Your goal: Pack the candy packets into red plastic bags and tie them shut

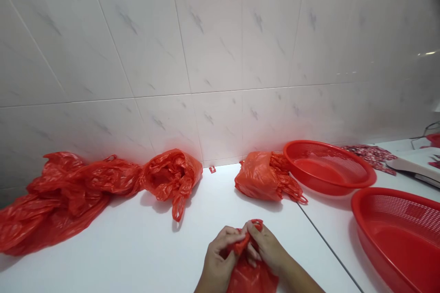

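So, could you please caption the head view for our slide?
Left hand and right hand hold a red plastic bag at a white table bearing red baskets.

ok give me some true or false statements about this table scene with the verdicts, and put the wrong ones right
1. The left hand and right hand both hold one red plastic bag. True.
2. Both perforated baskets stand to the left of the hands. False: the rear basket and front basket are to the right.
3. A small red packet lies on the white table near the tiled wall. True.
4. A green bundle sits beside the rear basket. False: that bundled bag is red.
5. Crumpled red plastic lies at the far left of the table. True.
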`<state>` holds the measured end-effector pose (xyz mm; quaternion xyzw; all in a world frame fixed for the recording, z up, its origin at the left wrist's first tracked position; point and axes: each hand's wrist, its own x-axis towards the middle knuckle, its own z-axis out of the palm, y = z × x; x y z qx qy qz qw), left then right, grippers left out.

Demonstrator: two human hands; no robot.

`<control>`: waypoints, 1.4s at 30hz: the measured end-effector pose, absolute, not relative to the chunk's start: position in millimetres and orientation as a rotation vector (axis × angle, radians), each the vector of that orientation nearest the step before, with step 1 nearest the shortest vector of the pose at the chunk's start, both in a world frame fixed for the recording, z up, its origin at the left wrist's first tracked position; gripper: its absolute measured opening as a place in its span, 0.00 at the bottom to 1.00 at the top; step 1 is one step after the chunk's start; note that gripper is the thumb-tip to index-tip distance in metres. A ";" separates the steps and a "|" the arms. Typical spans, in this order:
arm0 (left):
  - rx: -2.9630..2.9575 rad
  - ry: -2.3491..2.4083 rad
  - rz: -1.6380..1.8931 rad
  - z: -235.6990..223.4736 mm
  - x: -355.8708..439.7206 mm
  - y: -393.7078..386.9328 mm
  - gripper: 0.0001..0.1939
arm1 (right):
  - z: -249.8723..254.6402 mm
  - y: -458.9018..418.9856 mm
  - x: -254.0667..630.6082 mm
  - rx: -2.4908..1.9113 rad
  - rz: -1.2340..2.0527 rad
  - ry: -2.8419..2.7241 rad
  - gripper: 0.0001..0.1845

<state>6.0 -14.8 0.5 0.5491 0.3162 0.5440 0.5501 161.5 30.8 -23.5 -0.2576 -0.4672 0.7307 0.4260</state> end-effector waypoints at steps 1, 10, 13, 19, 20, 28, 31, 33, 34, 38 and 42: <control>1.347 0.764 1.299 0.4 4.8 -15.6 0.11 | -25.0 31.5 161.0 -0.662 1.826 -1.139 0.38; 2.057 0.954 1.276 -2.8 -9.8 -13.2 0.18 | -21.7 35.1 176.2 -0.695 1.689 -1.402 0.29; 2.185 0.984 1.256 -1.1 -15.0 -11.2 0.19 | -14.9 34.3 181.3 -0.676 1.685 -1.469 0.23; 1.693 0.986 1.312 2.8 -14.2 -11.6 0.04 | -7.3 37.3 192.6 -0.718 1.397 -1.673 0.12; 1.497 0.972 1.307 4.6 -14.0 -11.2 0.07 | -6.8 38.0 195.2 -0.698 1.234 -1.766 0.09; 0.894 0.847 1.037 25.5 -8.0 -11.3 0.20 | -9.1 27.9 188.7 -0.488 0.504 -1.966 0.11; 0.952 0.810 0.991 23.7 -5.7 -12.4 0.20 | -7.0 21.3 181.4 -0.526 0.586 -2.048 0.15; 0.967 0.867 1.016 20.5 -7.9 -11.4 0.20 | -4.9 18.4 179.2 -0.552 0.678 -2.085 0.16; 0.970 0.911 1.034 19.3 -10.0 -10.5 0.19 | -4.0 17.5 178.8 -0.551 0.720 -2.085 0.16; 1.033 1.078 1.126 22.1 -20.4 -6.5 0.20 | -3.3 16.2 180.3 -0.509 0.829 -2.041 0.17; 1.223 1.294 1.302 29.7 -37.3 1.3 0.21 | -5.0 17.4 185.9 -0.482 0.757 -1.912 0.21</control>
